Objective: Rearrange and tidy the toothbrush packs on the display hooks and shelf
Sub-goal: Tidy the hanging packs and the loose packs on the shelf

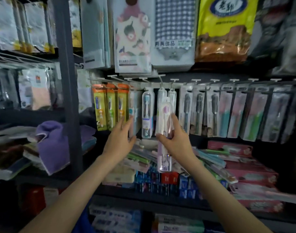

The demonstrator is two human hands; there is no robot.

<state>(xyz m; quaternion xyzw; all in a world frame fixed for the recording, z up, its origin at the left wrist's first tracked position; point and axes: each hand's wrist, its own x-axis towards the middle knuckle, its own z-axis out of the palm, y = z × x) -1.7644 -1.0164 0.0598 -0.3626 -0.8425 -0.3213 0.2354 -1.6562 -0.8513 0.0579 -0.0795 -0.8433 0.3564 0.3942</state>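
Item 1. Pink toothbrush pack (164, 159): clear, long case, pink brush head uppermost. Centre of frame, held upright in front of the hanging row; its top overlaps two clear cases on the hooks behind.

Item 2. Right hand (176, 140): grips the pink toothbrush pack at mid-length, thumb on the left side, fingers (176, 121) curled round the right side.

Item 3. Left hand (119, 140): left of centre, holding nothing; fingers straight and slightly spread, tips reaching a pale hanging pack (133, 113). Contact cannot be told.

Item 4. Display hooks (174, 80): white row across the middle of the frame. Hanging, left to right: three orange-and-green packs (110, 106), the pale hanging pack, a clear case with teal brush (147, 113), grey-brush packs (186, 113), then pink and teal packs (236, 116).

Item 5. Shelf (127, 200): below the hooks. Carries a loose heap of toothbrush packs (142, 157) over toothpaste boxes (160, 180), pink boxes (251, 174) to the right.

Item 6. Purple towel (53, 145): left of frame, draped over stacked goods.

Item 7. Upper frame: bagged towels (132, 36) and a yellow bag (228, 27).
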